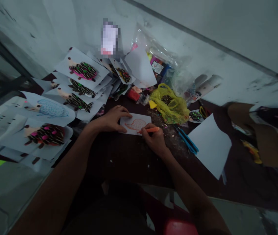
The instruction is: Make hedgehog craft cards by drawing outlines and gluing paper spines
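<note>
On the dark table lies a small white paper (146,117) with an orange outline drawing of a hedgehog-like animal. My left hand (113,118) rests at the paper's left edge, thumb and fingers spread apart on it. An orange marker (153,129) is gripped in my right hand (155,141), its tip at the lower right part of the drawing. Right of that hand are blue-handled scissors (189,143) and a larger blank white sheet (212,147).
Stacked hedgehog pictures with seed spines (82,70) fill the left side. A yellow plastic bag (178,109) with striped seeds stands behind my right hand. A blurred-out upright rectangle (109,37) leans near the wall. Cardboard (268,143) lies at far right.
</note>
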The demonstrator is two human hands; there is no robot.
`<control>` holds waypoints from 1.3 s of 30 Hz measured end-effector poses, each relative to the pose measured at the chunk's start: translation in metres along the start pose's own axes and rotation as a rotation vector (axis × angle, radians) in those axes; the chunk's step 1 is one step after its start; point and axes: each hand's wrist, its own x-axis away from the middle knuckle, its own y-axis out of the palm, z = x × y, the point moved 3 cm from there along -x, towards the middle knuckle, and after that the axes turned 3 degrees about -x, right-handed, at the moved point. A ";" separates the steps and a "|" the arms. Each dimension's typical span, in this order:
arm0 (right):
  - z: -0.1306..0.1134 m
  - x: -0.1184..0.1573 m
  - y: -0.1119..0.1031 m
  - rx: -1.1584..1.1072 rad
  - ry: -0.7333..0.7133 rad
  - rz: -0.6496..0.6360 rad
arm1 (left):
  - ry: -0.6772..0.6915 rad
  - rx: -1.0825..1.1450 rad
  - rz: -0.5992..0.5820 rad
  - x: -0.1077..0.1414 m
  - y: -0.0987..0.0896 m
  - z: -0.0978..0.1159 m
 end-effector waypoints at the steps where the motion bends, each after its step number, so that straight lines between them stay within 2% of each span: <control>1: 0.000 0.000 0.000 0.000 0.004 -0.006 | 0.002 -0.001 0.002 0.000 0.000 0.000; 6: 0.001 0.000 0.002 -0.007 0.020 -0.020 | 0.002 0.001 0.008 0.000 0.000 0.001; 13: 0.002 -0.002 0.000 0.022 -0.049 0.009 | 0.006 -0.012 0.015 0.000 0.001 0.000; 27: 0.002 -0.001 0.000 0.031 -0.032 -0.013 | 0.009 -0.019 0.009 0.000 0.001 0.000; 39: 0.008 -0.003 -0.008 0.020 0.016 0.081 | 0.000 -0.011 -0.013 0.001 -0.001 0.002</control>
